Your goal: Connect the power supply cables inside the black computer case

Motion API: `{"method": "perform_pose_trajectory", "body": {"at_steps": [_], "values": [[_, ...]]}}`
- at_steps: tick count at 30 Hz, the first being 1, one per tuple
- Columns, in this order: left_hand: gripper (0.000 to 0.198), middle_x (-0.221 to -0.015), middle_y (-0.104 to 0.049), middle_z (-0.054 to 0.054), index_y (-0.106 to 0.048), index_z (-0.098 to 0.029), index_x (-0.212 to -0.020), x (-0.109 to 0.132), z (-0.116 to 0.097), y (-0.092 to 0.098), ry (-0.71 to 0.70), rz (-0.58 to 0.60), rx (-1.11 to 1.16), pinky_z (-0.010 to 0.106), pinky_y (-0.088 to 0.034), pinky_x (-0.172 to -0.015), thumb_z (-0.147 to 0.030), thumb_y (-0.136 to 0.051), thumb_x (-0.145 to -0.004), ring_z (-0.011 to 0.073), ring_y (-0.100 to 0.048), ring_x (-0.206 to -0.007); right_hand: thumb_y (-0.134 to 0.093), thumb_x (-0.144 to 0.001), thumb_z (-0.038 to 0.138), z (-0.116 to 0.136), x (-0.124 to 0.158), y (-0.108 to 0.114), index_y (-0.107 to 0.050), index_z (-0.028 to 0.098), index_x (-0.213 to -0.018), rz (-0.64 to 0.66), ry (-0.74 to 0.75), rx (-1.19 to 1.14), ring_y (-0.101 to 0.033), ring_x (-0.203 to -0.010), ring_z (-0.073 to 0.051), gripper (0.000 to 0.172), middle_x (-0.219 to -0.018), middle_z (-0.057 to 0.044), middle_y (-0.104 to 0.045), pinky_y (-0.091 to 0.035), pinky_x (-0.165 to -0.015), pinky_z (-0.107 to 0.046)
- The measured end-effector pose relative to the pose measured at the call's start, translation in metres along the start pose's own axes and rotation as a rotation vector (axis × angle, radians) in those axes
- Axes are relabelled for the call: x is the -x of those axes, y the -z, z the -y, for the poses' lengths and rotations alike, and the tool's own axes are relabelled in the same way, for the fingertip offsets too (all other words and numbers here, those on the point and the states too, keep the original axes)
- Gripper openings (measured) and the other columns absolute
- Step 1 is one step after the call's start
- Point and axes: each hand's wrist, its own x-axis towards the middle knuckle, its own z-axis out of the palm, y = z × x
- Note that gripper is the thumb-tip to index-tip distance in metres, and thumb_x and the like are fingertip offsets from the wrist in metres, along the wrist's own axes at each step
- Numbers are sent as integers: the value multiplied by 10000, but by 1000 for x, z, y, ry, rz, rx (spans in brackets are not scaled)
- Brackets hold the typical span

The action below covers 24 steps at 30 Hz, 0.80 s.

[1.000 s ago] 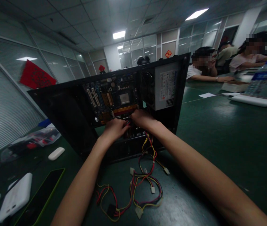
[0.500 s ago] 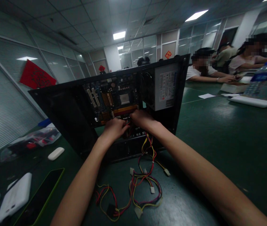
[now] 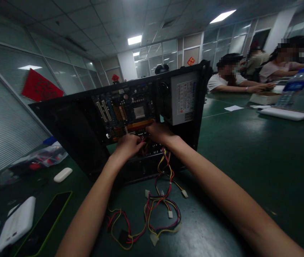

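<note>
An open black computer case (image 3: 71,132) stands on the green table (image 3: 261,157), its motherboard (image 3: 125,112) and silver power supply (image 3: 185,96) facing me. Both hands reach inside near the board's lower edge. My left hand (image 3: 126,146) has its fingers curled and pinched at a small connector by red wires. Just to its right, my right hand (image 3: 158,132) is closed too, its fingertips hidden against the board. A bundle of red, yellow and black power cables (image 3: 157,210) hangs out of the case onto the table in front.
At the left lie a white device (image 3: 16,225), a dark slab with a green rim (image 3: 47,223), a small white oval object (image 3: 62,175) and a plastic bag (image 3: 45,157). Other people sit at the far right behind a white keyboard (image 3: 284,114) and a water bottle (image 3: 292,87).
The view has shifted slightly, so the case and cables sit a little further left. Both hands stay at the same spot on the board.
</note>
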Motion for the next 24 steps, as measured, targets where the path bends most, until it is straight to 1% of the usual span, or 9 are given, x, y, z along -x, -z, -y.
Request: {"method": "perform_pose_trajectory", "body": {"at_steps": [2, 3, 6, 8, 10, 14, 16, 19, 24], "values": [[311, -891, -780, 80, -786, -225, -951, 0, 1, 0, 2, -26, 36, 308, -456, -663, -464, -588, -952, 256, -727, -849, -546, -952, 256, -1, 0, -1, -696, 144, -1207, -12, 5, 1, -667, -1141, -298, 317, -1241, -183, -691, -521, -894, -343], [317, -901, -781, 77, -778, -221, -963, 0, 2, 0, 14, -59, 60, 305, -463, -668, -456, -565, -967, 249, -728, -847, -555, -951, 273, -2, 0, -1, -699, 148, -1197, -20, 7, 4, -673, -1127, -299, 311, -1220, -178, -700, -526, -880, -343], [284, -992, -788, 68, -748, -225, -1091, -2, 4, -2, 89, -198, 95, 305, -493, -722, -376, -530, -988, 245, -736, -902, -557, -947, 257, -2, 0, -1, -695, 153, -1194, -42, 11, 11, -679, -1112, -295, 301, -1204, -169, -708, -527, -867, -341], [286, -1063, -785, 66, -736, -237, -1163, -5, 6, -4, 119, -234, 78, 315, -512, -777, -330, -538, -977, 256, -735, -966, -536, -950, 226, -2, 0, -2, -689, 153, -1209, -36, 10, 6, -672, -1125, -290, 310, -1220, -171, -701, -520, -886, -345], [296, -1097, -782, 59, -750, -262, -1166, -7, 7, -5, 123, -205, 52, 320, -524, -804, -319, -535, -972, 263, -732, -1003, -511, -959, 214, -1, 0, -2, -683, 149, -1228, -19, -1, -8, -665, -1141, -290, 326, -1238, -181, -692, -512, -908, -355], [301, -1104, -783, 47, -776, -300, -1136, -11, 7, -7, 126, -105, 14, 320, -538, -804, -345, -526, -974, 266, -729, -1022, -494, -968, 209, 2, -1, -3, -683, 142, -1230, -8, -24, -27, -665, -1147, -297, 331, -1252, -202, -682, -511, -919, -366], [303, -1109, -782, 46, -775, -309, -1147, -12, 7, -7, 133, -77, 4, 316, -539, -802, -356, -531, -973, 265, -730, -1024, -494, -969, 204, 3, -1, -3, -674, 142, -1251, -9, -17, -35, -662, -1157, -302, 340, -1273, -208, -671, -512, -922, -371], [297, -1106, -783, 46, -776, -316, -1148, -13, 7, -7, 134, -79, -10, 312, -537, -793, -350, -547, -962, 264, -732, -1020, -504, -956, 175, 3, 0, -2, -649, 137, -1297, -38, -1, -49, -659, -1169, -308, 372, -1301, -212, -659, -515, -924, -375], [290, -1108, -783, 51, -781, -312, -1138, -15, 9, -7, 126, -84, -18, 314, -536, -788, -330, -558, -954, 264, -733, -1015, -516, -935, 158, 3, -1, -2, -704, 112, -1194, -40, -2, -44, -686, -1109, -329, 323, -1188, -213, -710, -535, -880, -380]]}}
